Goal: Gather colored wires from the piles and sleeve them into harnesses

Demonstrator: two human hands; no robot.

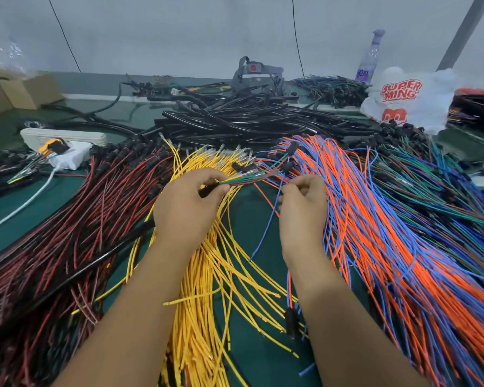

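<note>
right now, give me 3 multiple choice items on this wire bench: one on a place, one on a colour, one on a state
1. Where is the yellow wire pile?
A. between the red and black pile and the orange and blue pile
B. right of the orange and blue pile
C. on the cardboard box

2. What colour is the table mat?
A. white
B. dark green
C. brown

3. What is the left hand doing?
A. lying flat and open
B. resting on the plastic bag
C. holding a small bundle of wires

Answers: 1 A, yellow lies between those piles; 2 B, green shows between the wires; 3 C, its grip closes on the bundle.
</note>
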